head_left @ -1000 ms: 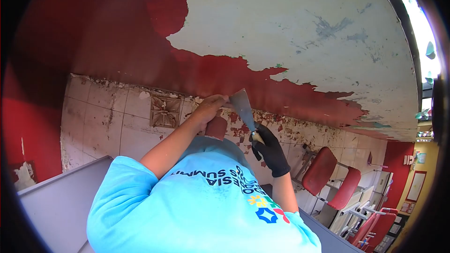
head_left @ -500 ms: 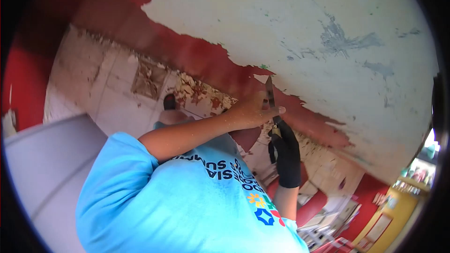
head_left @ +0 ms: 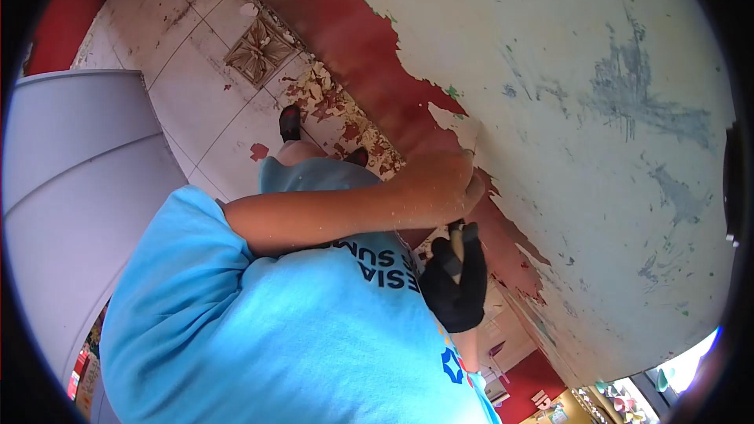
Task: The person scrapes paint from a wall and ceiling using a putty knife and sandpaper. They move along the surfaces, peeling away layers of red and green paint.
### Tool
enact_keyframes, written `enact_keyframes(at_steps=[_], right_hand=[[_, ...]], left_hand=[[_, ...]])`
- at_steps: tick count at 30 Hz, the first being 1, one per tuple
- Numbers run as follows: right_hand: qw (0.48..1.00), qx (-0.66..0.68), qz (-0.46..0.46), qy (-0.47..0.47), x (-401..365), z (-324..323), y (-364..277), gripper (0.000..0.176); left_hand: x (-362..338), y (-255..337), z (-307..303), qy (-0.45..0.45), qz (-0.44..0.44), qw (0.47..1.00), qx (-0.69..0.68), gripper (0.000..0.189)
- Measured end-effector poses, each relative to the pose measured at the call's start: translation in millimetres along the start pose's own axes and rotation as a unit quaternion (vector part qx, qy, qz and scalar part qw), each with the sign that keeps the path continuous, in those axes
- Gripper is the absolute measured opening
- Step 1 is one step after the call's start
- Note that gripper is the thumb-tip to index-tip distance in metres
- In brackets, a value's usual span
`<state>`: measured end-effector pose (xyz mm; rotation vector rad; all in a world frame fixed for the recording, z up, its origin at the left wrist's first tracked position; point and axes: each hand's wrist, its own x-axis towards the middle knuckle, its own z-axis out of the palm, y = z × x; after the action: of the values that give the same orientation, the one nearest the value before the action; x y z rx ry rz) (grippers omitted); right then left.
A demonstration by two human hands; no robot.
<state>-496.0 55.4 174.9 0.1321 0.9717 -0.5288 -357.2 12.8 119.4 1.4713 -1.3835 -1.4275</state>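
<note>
My bare left hand reaches across my body to the wall, its fingers closed over the blade end of a wooden-handled scraper. The fingers hide most of that blade. My right hand, in a black glove, grips the handle lower down. Both hands are close to the ragged edge where red paint meets the pale bare wall. A small pale patch breaks into the red just above my left hand.
Paint flakes litter the tiled floor along the wall's foot, beside a brown patterned tile. My shoe stands near them. A grey panel-like object is at my left. Shelves with goods show at lower right.
My view has turned and shifted along the wall. My left hand has closed further over the scraper, whose blade showed plainly before. The gloved hand sits lower and nearer my body.
</note>
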Motion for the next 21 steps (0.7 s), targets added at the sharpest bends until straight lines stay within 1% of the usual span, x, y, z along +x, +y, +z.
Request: enact_keyframes(at_steps=[1, 2, 4, 6, 7, 9, 13, 15, 16, 18, 20, 21], right_hand=[[0.986, -0.012, -0.056, 0.158, -2, 9, 6, 0.039], [0.985, -0.01, -0.054, 0.162, -8, 10, 3, 0.039], [0.998, 0.051, 0.021, -0.005, -25, 5, -15, 0.042], [0.976, 0.102, 0.107, -0.157, -31, -1, -28, 0.043], [0.976, 0.105, 0.104, -0.16, -32, 0, -27, 0.043], [0.991, 0.083, 0.067, -0.079, -33, 9, -24, 0.044], [0.995, 0.069, 0.052, -0.051, -35, 8, -25, 0.043], [0.974, 0.103, 0.109, -0.169, -34, 4, -33, 0.04], [0.985, 0.164, 0.039, -0.035, -42, 20, -31, 0.033], [0.987, 0.151, 0.035, -0.033, -42, 19, -37, 0.031], [0.99, 0.138, 0.032, -0.027, -44, 20, -40, 0.033], [0.992, 0.118, 0.011, -0.033, -45, 22, -41, 0.035]], left_hand=[[1, 0, 0, -0.002, -0.003, 1.0, -0.001, 0.033], [1, 1, 2, 0.006, 0.003, 1.0, 0.003, 0.035], [1, 6, 3, 0.013, 0.01, 1.0, 0.008, 0.037], [-4, 16, 5, 0.015, 0.028, 0.998, -0.056, 0.038], [-6, 20, 0, 0.012, 0.029, 0.998, -0.053, 0.038], [-9, 25, -10, -0.022, 0.016, 0.998, -0.048, 0.038], [-15, 22, -3, -0.014, 0.026, 0.997, -0.073, 0.037], [-14, 22, -2, -0.006, 0.045, 0.995, -0.084, 0.037], [-13, 24, -4, -0.008, 0.047, 0.995, -0.082, 0.037], [-12, 28, -8, -0.037, 0.023, 0.994, -0.1, 0.036], [-12, 27, -5, -0.042, 0.006, 0.992, -0.117, 0.036], [-9, 26, -6, -0.041, -0.009, 0.991, -0.13, 0.036]])
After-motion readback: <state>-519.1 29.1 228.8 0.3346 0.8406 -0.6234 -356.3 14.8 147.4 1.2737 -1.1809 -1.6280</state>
